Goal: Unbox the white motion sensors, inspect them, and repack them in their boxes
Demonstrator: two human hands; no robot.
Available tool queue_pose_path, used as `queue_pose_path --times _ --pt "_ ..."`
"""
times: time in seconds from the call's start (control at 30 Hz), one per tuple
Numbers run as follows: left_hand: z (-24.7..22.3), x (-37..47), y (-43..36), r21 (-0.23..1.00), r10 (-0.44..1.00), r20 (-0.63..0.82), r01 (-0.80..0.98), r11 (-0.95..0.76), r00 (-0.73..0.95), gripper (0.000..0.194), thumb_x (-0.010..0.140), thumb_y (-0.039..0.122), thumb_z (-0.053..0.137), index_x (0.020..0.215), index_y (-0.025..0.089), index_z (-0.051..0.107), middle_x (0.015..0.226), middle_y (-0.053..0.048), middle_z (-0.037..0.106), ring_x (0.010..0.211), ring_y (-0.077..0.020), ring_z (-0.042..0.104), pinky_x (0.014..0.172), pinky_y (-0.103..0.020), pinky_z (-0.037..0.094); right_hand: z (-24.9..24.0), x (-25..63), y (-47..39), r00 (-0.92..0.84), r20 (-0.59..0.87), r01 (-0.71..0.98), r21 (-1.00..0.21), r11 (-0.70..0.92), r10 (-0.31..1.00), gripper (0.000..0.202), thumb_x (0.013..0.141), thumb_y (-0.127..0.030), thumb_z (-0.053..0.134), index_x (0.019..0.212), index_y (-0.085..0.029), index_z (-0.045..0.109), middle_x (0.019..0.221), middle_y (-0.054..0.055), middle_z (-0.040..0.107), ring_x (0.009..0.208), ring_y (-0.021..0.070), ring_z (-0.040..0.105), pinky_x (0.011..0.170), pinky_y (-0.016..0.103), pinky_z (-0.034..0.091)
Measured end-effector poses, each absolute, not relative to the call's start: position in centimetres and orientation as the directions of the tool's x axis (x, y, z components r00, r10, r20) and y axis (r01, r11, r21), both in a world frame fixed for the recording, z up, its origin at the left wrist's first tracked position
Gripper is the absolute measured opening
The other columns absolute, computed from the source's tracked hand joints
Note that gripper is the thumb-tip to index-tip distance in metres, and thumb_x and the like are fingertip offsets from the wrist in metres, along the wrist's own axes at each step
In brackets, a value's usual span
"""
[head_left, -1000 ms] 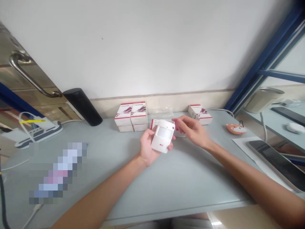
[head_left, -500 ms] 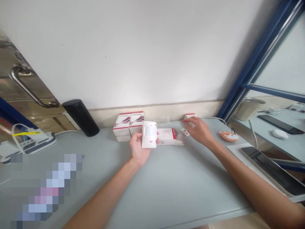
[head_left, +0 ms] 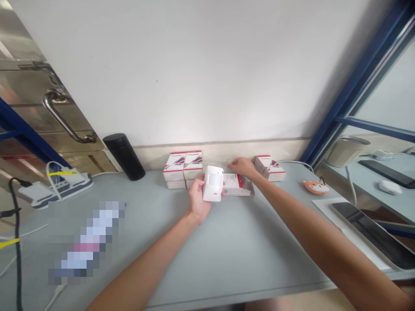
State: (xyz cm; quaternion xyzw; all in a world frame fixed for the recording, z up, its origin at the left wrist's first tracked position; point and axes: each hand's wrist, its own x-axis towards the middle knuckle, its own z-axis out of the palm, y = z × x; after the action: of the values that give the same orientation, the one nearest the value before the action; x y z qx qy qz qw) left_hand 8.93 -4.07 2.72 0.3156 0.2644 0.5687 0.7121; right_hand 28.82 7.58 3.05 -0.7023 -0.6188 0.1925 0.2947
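Observation:
My left hand (head_left: 200,201) is wrapped round a white motion detector (head_left: 213,185), held upright with its lens window facing me and a small metal stub at its top. Behind the detector lies an open white and red box (head_left: 234,183), its open end toward the right. Over that box reaches my right hand (head_left: 244,167), fingers pinched together near the wall; what they grip, if anything, is hidden or too small to name. A white and red carton (head_left: 275,167) stands just right of my right hand.
Bundled white and red boxes (head_left: 175,170) stand against the wall, beside a black cylinder (head_left: 125,156). A power strip (head_left: 65,190) and cables lie at the left, near a blurred-out object (head_left: 89,242). An orange animal-face case (head_left: 316,186) and a phone (head_left: 372,233) lie at the right.
My right hand has moved left, from beside the right-hand carton to behind the open box, uncovering that carton. My left hand still holds the motion detector. The view has shifted slightly left.

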Motion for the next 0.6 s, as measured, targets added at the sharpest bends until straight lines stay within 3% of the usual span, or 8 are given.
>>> queue_pose_path --times 0.07,0.23,0.4,0.6 --pt "2.8 8.8 -4.0 0.758 0.977 0.001 -0.637 0.140 0.215 0.032 0.077 0.033 0.054 0.105 0.017 0.056 0.088 -0.012 0.077 0.065 -0.0273 0.071 0.065 -0.038 0.052 3.0 29.0 6.9 0.179 0.138 0.719 -0.695 -0.033 0.974 0.021 0.087 -0.039 0.072 0.095 -0.020 0.077 0.111 0.014 0.080 0.110 0.0334 0.072 0.092 0.040 0.051" --pt "2.8 8.4 -3.9 0.761 0.975 0.022 -0.635 0.128 0.223 0.032 0.076 0.034 0.055 0.103 0.017 0.057 0.089 -0.013 0.077 0.063 -0.0273 0.069 0.064 -0.038 0.051 3.0 32.9 3.6 0.269 0.301 0.600 -0.796 0.086 0.915 0.038 0.101 -0.049 0.049 0.120 -0.021 0.067 0.118 0.011 0.078 0.098 0.0233 0.074 0.087 0.036 0.054" --pt "2.7 8.6 -4.1 0.778 0.957 0.020 -0.605 0.168 0.290 0.031 0.079 0.033 0.054 0.105 0.017 0.059 0.091 -0.014 0.077 0.068 -0.0278 0.070 0.064 -0.037 0.050 2.3 35.3 2.5 0.352 0.371 0.542 -0.829 0.136 0.859 0.045 0.097 -0.059 0.052 0.114 -0.020 0.068 0.115 0.013 0.077 0.091 0.0251 0.072 0.075 0.036 0.053" --pt "3.0 8.7 -4.5 0.788 0.895 0.036 -0.564 0.248 0.444 0.030 0.082 0.034 0.051 0.106 0.018 0.059 0.096 -0.015 0.076 0.067 -0.0281 0.070 0.064 -0.038 0.049 2.6 34.5 2.0 0.320 0.463 0.656 -0.738 0.160 0.826 0.034 0.098 -0.052 0.053 0.108 -0.023 0.070 0.104 0.008 0.078 0.082 0.0225 0.068 0.075 0.036 0.050"
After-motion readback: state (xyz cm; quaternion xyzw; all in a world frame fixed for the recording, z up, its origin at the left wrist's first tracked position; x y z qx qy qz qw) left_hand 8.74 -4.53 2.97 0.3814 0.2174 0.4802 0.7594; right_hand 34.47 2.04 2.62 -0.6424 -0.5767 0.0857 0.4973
